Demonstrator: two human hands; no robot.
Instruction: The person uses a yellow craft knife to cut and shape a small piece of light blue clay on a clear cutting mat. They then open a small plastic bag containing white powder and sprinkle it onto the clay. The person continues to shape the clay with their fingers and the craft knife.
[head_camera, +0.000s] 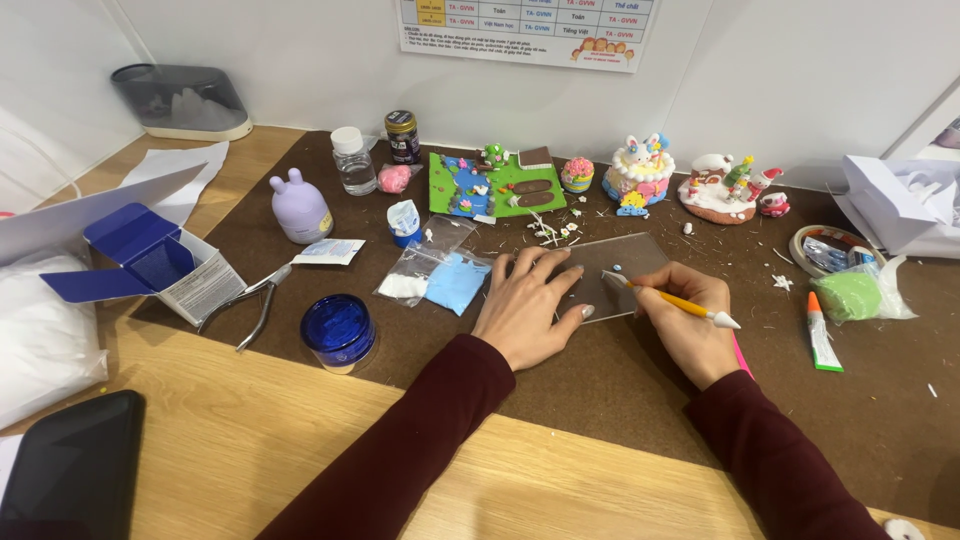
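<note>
Left hand (527, 308) flat, palm down, fingers (548, 266) spread apart, pinning the clear acrylic sheet (618, 268) to the brown mat (620, 380) on the bench (230, 440). Right hand (690, 325) curled, fingers clamped pencil-style on the orange sculpting tool (672, 298); tip angled up-left onto the sheet, beside a small blue clay bit (617, 268). Both forearms enter from the bottom edge, dark red sleeves.

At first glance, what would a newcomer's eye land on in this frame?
The two hands at centre: the left hand lies flat on a clear plastic sheet, while the right hand holds an orange modelling tool to it. Behind them, along the far edge of the brown mat, stand bright clay pieces: a green garden scene, a bunny cake and a snowy house.
</note>
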